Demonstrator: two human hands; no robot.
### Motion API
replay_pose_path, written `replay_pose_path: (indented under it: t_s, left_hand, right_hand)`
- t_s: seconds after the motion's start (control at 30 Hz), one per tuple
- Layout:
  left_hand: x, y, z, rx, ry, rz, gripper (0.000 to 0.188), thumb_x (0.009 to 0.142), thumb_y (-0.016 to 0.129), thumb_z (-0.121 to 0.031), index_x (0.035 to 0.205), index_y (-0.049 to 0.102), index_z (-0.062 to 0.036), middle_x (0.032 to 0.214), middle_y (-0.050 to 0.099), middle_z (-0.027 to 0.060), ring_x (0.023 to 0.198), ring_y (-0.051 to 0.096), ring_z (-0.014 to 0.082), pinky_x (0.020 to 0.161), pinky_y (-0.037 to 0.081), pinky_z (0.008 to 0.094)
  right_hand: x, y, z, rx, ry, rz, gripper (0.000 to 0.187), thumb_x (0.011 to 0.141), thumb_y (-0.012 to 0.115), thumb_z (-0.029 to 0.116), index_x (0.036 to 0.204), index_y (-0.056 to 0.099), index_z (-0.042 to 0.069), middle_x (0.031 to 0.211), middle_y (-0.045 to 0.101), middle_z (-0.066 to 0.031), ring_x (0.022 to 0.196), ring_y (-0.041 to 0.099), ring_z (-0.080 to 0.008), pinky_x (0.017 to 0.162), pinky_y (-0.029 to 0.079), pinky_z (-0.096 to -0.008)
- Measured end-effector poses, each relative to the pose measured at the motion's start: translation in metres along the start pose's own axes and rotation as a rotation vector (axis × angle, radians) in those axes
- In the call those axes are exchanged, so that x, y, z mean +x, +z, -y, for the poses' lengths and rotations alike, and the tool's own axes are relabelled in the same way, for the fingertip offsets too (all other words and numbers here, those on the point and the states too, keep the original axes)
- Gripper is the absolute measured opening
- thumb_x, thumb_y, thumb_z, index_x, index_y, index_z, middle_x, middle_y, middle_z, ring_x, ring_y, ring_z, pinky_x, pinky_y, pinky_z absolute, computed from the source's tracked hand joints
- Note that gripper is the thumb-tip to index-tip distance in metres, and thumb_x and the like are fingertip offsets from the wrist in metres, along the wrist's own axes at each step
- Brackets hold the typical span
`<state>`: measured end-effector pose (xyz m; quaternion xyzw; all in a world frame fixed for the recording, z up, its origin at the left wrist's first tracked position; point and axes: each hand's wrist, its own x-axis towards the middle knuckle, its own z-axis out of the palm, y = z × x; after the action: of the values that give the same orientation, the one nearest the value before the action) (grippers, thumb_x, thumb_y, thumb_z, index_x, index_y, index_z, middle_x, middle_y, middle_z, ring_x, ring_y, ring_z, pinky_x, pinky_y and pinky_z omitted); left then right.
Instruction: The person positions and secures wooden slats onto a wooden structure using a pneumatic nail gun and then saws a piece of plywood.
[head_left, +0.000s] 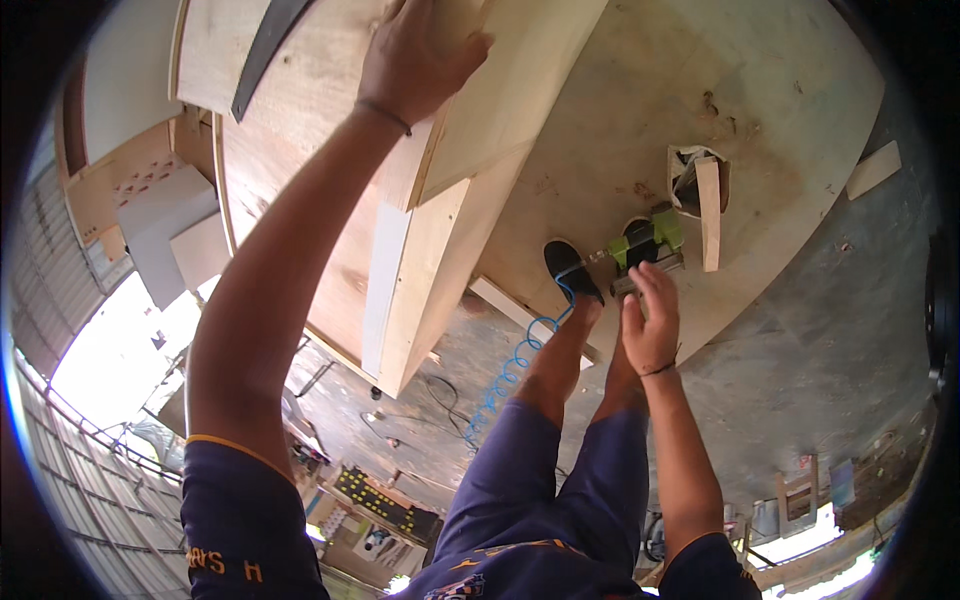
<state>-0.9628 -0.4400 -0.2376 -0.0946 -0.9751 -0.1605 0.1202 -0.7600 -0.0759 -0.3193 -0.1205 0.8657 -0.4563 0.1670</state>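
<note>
My left hand (415, 65) reaches up to the top of the view, over a large pale plywood structure (430, 270). Its thumb sticks out from the fingers, which the picture's edge partly cuts off; it looks laid against the wood. My right hand (652, 318) has its fingers apart and holds nothing that I can see. Just beyond its fingertips is a green and black air nailer (668, 232), near my dark shoes (570, 270). A blue coiled hose (515, 365) runs from the nailer past my leg.
An opened bag (685, 165) with a wooden strip (708, 215) across it sits on a wide board (800, 215) on the floor. A white-edged strip (510, 305) lies beside my left foot. Dark cables (445, 395) trail on the floor; another wood offcut (875, 170) lies far right.
</note>
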Motion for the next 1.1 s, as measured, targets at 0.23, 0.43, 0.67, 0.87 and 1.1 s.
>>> replay_pose_path:
  t_s: [0.23, 0.43, 0.67, 0.87, 1.1]
  left_hand:
    - [0.0, -0.001, -0.004, -0.079, -0.137, 0.062, 0.066, 0.076, 0.075, -0.014, 0.133, 0.047, 0.0049, 0.139, 0.052, 0.0213, 0.131, 0.048, 0.0384, 0.106, 0.044, 0.043]
    - [0.005, -0.002, -0.014, -0.069, -0.187, 0.115, 0.069, 0.077, 0.07, -0.011, 0.138, 0.041, 0.0052, 0.142, 0.047, 0.0251, 0.133, 0.045, 0.0415, 0.109, 0.041, 0.0445]
    - [0.005, -0.003, -0.011, -0.008, -0.126, 0.149, 0.068, 0.087, 0.066, -0.022, 0.142, 0.036, 0.0031, 0.145, 0.042, 0.0265, 0.133, 0.044, 0.0422, 0.109, 0.038, 0.0462]
    - [0.008, -0.006, -0.016, -0.054, -0.18, 0.202, 0.069, 0.078, 0.062, -0.008, 0.138, 0.032, 0.0061, 0.147, 0.035, 0.0281, 0.138, 0.034, 0.0451, 0.114, 0.03, 0.0492]
    - [0.007, -0.002, -0.012, -0.094, -0.132, 0.193, 0.062, 0.078, 0.065, -0.009, 0.131, 0.036, 0.0029, 0.144, 0.036, 0.0274, 0.133, 0.038, 0.0442, 0.109, 0.034, 0.0494]
  right_hand:
    - [-0.007, 0.002, -0.001, 0.069, 0.07, 0.013, 0.034, 0.086, 0.059, 0.003, 0.12, 0.061, 0.002, 0.125, 0.059, -0.0156, 0.117, 0.055, -0.0361, 0.101, 0.043, -0.0448]
    - [-0.001, -0.006, -0.005, 0.102, 0.144, 0.017, 0.034, 0.085, 0.06, 0.002, 0.119, 0.061, 0.003, 0.123, 0.059, -0.0152, 0.116, 0.055, -0.0353, 0.101, 0.044, -0.0443]
    - [0.004, 0.003, -0.008, 0.136, 0.174, -0.03, 0.034, 0.082, 0.064, 0.003, 0.117, 0.063, 0.004, 0.119, 0.06, -0.0141, 0.114, 0.056, -0.0339, 0.098, 0.045, -0.0436]
    - [0.018, 0.018, 0.0, 0.175, 0.216, -0.085, 0.033, 0.082, 0.064, 0.004, 0.115, 0.063, 0.004, 0.114, 0.063, -0.0147, 0.108, 0.059, -0.0352, 0.096, 0.046, -0.0434]
    - [0.027, 0.056, 0.035, 0.371, 0.27, -0.114, 0.031, 0.084, 0.065, 0.01, 0.114, 0.064, 0.005, 0.109, 0.065, -0.0151, 0.101, 0.061, -0.0346, 0.094, 0.045, -0.0467]
